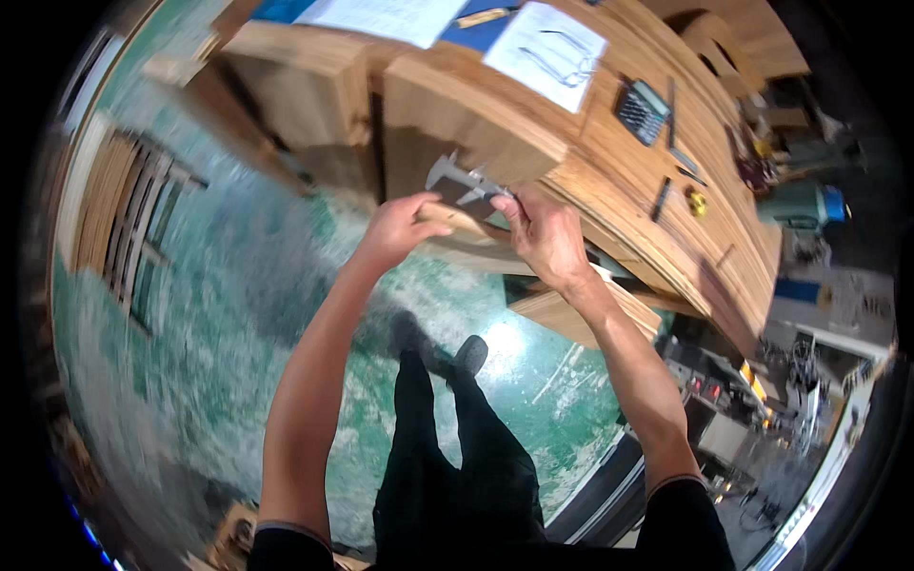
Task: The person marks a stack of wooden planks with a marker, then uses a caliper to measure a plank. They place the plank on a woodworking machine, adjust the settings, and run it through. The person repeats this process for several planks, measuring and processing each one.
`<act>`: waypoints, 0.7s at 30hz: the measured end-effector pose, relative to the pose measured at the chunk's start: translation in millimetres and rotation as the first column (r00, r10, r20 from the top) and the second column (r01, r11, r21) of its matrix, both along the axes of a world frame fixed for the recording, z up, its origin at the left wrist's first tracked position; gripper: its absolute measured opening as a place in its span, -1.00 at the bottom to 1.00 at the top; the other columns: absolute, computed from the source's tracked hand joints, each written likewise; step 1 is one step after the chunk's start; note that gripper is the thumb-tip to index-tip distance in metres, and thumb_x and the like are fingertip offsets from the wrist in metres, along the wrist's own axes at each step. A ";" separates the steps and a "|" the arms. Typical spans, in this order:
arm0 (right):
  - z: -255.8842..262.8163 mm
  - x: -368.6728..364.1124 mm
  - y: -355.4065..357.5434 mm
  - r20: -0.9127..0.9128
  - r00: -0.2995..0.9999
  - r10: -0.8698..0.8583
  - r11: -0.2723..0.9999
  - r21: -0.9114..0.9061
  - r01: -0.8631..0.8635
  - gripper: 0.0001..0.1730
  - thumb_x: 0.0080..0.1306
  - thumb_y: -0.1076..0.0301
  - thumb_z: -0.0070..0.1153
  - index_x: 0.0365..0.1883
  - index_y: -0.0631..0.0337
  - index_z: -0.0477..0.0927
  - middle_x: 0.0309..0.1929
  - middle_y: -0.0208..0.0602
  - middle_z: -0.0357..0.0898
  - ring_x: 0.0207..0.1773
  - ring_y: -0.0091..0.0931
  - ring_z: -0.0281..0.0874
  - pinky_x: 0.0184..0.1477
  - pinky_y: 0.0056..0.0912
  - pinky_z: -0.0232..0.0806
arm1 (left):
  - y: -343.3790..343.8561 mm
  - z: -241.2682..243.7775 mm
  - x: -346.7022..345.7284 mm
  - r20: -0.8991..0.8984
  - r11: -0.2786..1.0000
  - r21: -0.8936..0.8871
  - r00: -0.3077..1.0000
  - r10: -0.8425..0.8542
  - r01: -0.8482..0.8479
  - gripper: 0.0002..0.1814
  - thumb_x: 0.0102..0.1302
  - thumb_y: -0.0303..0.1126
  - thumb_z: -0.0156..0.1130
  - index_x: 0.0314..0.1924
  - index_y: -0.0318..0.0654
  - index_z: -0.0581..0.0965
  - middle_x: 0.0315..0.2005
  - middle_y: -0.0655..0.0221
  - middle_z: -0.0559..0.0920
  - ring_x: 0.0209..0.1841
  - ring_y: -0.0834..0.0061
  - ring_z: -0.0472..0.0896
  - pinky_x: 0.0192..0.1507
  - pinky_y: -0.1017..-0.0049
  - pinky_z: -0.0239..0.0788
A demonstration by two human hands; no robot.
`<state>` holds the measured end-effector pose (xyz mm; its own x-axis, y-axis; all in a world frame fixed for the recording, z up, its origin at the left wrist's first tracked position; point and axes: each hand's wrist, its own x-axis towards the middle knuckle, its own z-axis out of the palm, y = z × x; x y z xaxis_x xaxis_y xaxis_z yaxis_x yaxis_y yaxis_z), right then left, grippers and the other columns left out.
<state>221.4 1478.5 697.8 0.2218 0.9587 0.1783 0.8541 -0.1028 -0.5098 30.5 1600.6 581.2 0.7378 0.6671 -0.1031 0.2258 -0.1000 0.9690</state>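
Note:
My right hand (553,232) grips a metal vernier caliper (463,177), its jaws pointing left and standing apart. Between the thumb and fingers of my left hand (396,230) is the end of a thin wooden piece (457,217), which extends to the right below the caliper. Whether the caliper touches the wood cannot be told. Both hands are in front of the near edge of a wooden workbench (600,153). Just beyond them are thick wooden blocks or panels (464,118) with upright faces.
On the bench lie paper sheets (528,43), eyeglasses (564,71), a calculator (643,110), a yellow tape measure (696,203) and dark pens or markers (662,200). Stacked boards (107,200) stand left on the green floor (235,385). More boards (571,310) are low beneath the bench; machinery (721,400) is at right.

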 end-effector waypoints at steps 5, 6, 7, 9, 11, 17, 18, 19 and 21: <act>0.9 97.0 -11.4 -0.330 0.754 -0.568 0.809 -0.058 0.585 -0.57 0.45 0.06 -0.04 -0.37 0.30 0.54 -0.65 -0.22 0.43 -0.55 -0.47 0.47 -0.52 -0.30 0.20 | -6.8 18.6 -16.9 -0.180 0.995 0.086 0.983 -0.040 0.057 -0.47 0.11 -0.38 0.43 0.05 -0.47 0.48 -0.25 0.18 0.65 -0.21 0.55 0.58 -0.12 0.47 0.42; -29.5 138.4 -26.5 -0.268 0.737 -0.621 0.777 -0.091 0.622 -0.58 0.43 0.08 -0.01 -0.42 0.30 0.51 -0.67 -0.35 0.37 -0.60 -0.55 0.36 -0.57 -0.40 0.16 | -13.0 19.7 -17.2 -0.171 0.989 0.135 0.984 -0.043 0.067 -0.50 0.11 -0.40 0.43 0.02 -0.45 0.49 -0.27 0.20 0.64 -0.23 0.56 0.56 -0.13 0.49 0.41; -58.3 175.6 -41.9 -0.202 0.710 -0.675 0.736 -0.120 0.666 -0.58 0.41 0.10 0.03 -0.47 0.29 0.47 -0.68 -0.48 0.31 -0.64 -0.64 0.26 -0.61 -0.50 0.12 | -19.3 19.8 -16.1 -0.158 0.980 0.184 0.986 -0.052 0.081 -0.54 0.11 -0.42 0.43 0.00 -0.43 0.50 -0.30 0.23 0.63 -0.25 0.58 0.54 -0.14 0.50 0.40; -82.2 206.7 -46.2 -0.271 0.554 -0.788 0.616 -0.369 0.696 -0.56 0.32 0.07 0.14 -0.50 0.33 0.52 -0.64 -0.35 0.43 -0.56 -0.56 0.41 -0.54 -0.43 0.23 | -25.3 20.7 -22.7 -0.156 0.978 0.173 0.984 -0.087 0.114 -0.61 0.11 -0.47 0.42 -0.07 -0.38 0.52 -0.35 0.27 0.60 -0.28 0.61 0.50 -0.16 0.53 0.38; -89.1 220.4 -39.8 -0.419 0.371 -0.829 0.552 -0.503 0.665 -0.55 0.21 0.06 0.26 -0.38 0.38 0.57 -0.53 -0.18 0.58 -0.44 -0.46 0.55 -0.39 -0.36 0.37 | -26.7 26.1 -30.3 -0.164 0.983 0.058 0.973 -0.160 0.171 -0.68 0.11 -0.52 0.41 -0.14 -0.34 0.52 -0.40 0.32 0.56 -0.31 0.63 0.44 -0.18 0.56 0.36; -95.8 186.7 -75.4 0.081 0.834 -0.546 0.820 -0.149 0.552 -0.63 0.18 0.41 0.08 0.00 0.19 0.52 -0.28 0.11 0.61 -0.19 0.06 0.55 -0.10 0.03 0.41 | -30.1 1.6 -49.6 -0.241 0.990 0.017 0.961 -0.133 0.141 -0.69 0.06 -0.55 0.42 -0.19 -0.30 0.51 -0.35 0.21 0.58 -0.32 0.38 0.53 -0.13 0.49 0.40; -95.8 156.3 -96.3 0.069 0.738 -0.672 0.682 -0.330 0.652 -0.74 0.21 0.43 0.02 -0.12 0.20 0.58 -0.29 0.03 0.63 -0.22 -0.01 0.58 -0.16 -0.03 0.44 | -29.5 -8.3 -51.6 -0.227 0.988 0.006 0.963 -0.148 0.153 -0.71 0.10 -0.59 0.34 -0.15 -0.33 0.52 -0.32 0.22 0.61 -0.28 0.47 0.55 -0.11 0.51 0.40; -107.7 139.0 -135.2 -0.066 0.888 -0.455 0.865 -0.270 0.423 -0.69 0.27 0.38 -0.05 -0.04 0.16 0.57 -0.28 -0.04 0.64 -0.22 -0.06 0.59 -0.16 -0.10 0.44 | -31.1 -17.8 -49.0 -0.216 0.985 -0.014 0.962 -0.168 0.169 -0.70 0.10 -0.58 0.32 -0.13 -0.34 0.52 -0.30 0.24 0.62 -0.25 0.49 0.55 -0.09 0.52 0.40; -91.8 80.6 -164.4 -0.218 0.839 -0.498 0.750 -0.594 0.290 -0.60 0.22 0.51 -0.01 0.05 0.12 0.56 0.01 -0.14 0.60 0.05 -0.22 0.57 -0.02 -0.24 0.43 | -32.1 -44.0 -58.9 -0.223 0.987 -0.044 0.961 -0.161 0.155 -0.68 0.10 -0.58 0.27 -0.09 -0.37 0.53 -0.25 0.28 0.65 -0.19 0.54 0.55 -0.05 0.53 0.39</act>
